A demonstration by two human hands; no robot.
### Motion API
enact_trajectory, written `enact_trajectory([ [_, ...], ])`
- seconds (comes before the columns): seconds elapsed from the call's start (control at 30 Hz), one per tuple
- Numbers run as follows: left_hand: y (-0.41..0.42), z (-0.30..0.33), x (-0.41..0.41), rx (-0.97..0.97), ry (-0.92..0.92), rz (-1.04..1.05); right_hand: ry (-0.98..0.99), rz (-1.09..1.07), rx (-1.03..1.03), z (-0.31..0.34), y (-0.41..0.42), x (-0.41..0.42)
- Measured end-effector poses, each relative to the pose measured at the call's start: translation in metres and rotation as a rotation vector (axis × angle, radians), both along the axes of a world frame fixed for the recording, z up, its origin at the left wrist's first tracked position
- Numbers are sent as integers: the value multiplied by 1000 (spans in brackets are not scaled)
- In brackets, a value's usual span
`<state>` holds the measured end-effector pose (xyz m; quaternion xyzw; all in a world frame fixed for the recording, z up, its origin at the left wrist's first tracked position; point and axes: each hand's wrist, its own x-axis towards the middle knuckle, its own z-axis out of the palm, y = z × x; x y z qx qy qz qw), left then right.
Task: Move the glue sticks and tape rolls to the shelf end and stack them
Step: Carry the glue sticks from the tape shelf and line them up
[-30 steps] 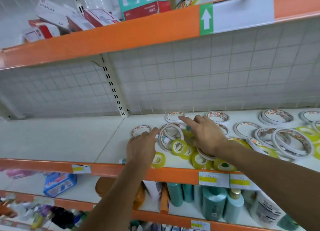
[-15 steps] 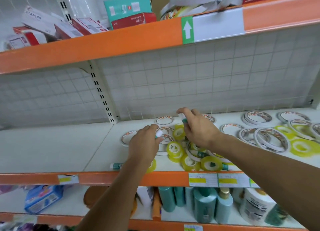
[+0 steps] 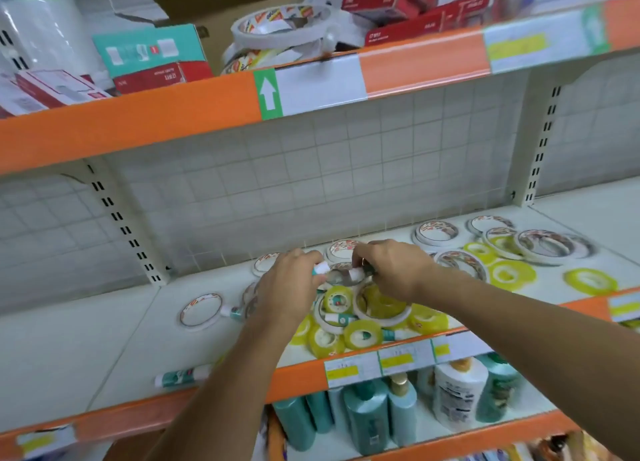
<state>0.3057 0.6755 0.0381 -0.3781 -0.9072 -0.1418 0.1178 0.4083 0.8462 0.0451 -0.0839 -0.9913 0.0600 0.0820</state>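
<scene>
My left hand (image 3: 287, 287) grips a teal-and-white glue stick (image 3: 320, 269) above a heap of tape rolls. My right hand (image 3: 394, 270) pinches a second glue stick (image 3: 358, 273) just to its right; the two stick ends nearly meet. Yellow clear tape rolls (image 3: 337, 299) and white double-sided tape rolls (image 3: 381, 317) lie piled under both hands. One white roll (image 3: 201, 310) lies apart to the left. Another glue stick (image 3: 181, 377) lies near the shelf's front edge. More rolls (image 3: 540, 246) are scattered to the right.
The white shelf (image 3: 86, 339) has an orange front lip (image 3: 298, 379) with price tags. A slotted upright (image 3: 121, 218) stands at the back left, another (image 3: 540, 149) at the right. Boxes (image 3: 152, 57) and tape sit on the shelf above; bottles (image 3: 367, 415) stand below.
Both hands have lifted glue sticks from the pile and drawn together over it. The camera has swung right and upward, showing more of the upper shelf.
</scene>
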Motion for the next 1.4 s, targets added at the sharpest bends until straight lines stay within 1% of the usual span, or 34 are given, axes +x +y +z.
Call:
enact_trajectory([
  [0.17, 41, 9, 18, -42, 130, -129, -34, -52, 22, 7, 30, 32],
  [0.23, 56, 13, 28, -64, 156, -171, -43, -76, 34, 9, 40, 43],
  [0.43, 100, 22, 51, -80, 142, -254, -34, -166, 39, 12, 73, 78],
  [0.6, 137, 24, 78, -77, 168, -349, -83, -263, 28, 12, 105, 114],
  [0.77, 182, 23, 106, -94, 224, -418, -56, -319, 52, 6, 141, 150],
  [0.9, 218, 20, 131, -124, 243, -485, -31, -371, 32, 2, 169, 183],
  [1.03, 254, 12, 160, -144, 227, -520, -43, -376, 0, 2, 193, 220],
  [1.13, 278, 8, 184, -134, 228, -567, -54, -377, 12, 0, 211, 248],
  [1.4, 343, 1, 247, -162, 237, -655, -42, -464, 32, -6, 256, 321],
])
